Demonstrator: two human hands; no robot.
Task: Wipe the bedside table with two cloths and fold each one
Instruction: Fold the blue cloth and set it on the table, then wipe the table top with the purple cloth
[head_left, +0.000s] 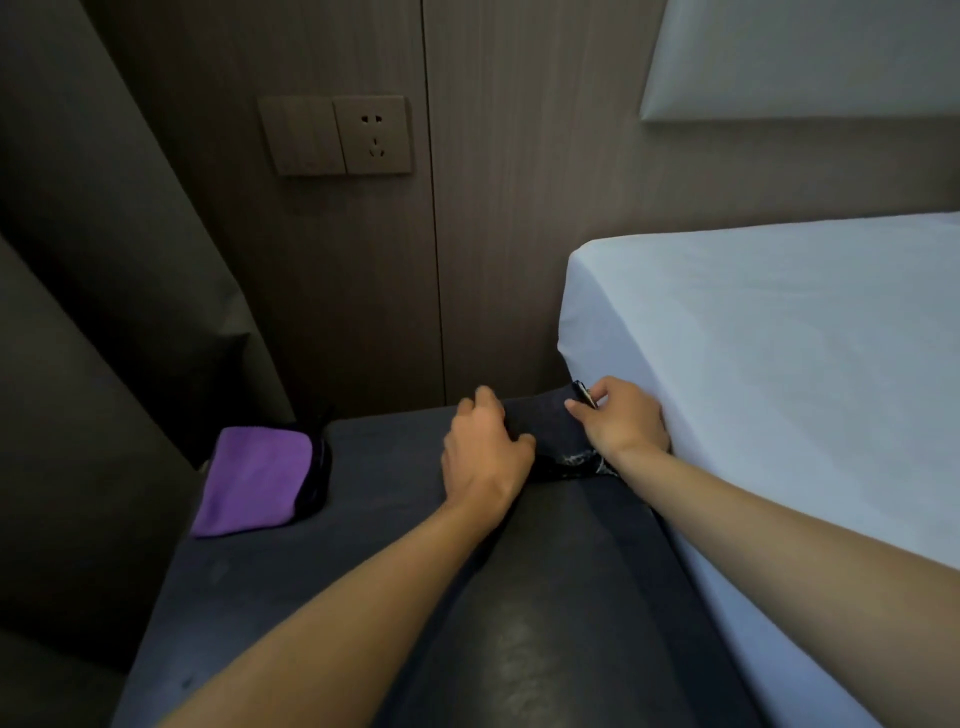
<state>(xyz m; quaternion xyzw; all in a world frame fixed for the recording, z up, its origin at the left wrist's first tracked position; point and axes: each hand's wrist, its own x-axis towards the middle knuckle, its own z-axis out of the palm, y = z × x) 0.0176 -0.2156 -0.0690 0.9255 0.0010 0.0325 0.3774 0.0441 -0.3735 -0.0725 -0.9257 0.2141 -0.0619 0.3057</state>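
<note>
Left hand (485, 452) grip clamped on the dark cloth (545, 418), right hand (623, 421) pinching its far corner beside the bed (779, 338); purple cloth (254, 478) lies folded, well left.

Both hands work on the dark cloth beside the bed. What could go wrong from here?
The dark cloth, pinched by the right hand right beside the white sheet, might smear it. The purple cloth lies at the left edge of the table and could slip off if bumped.
</note>
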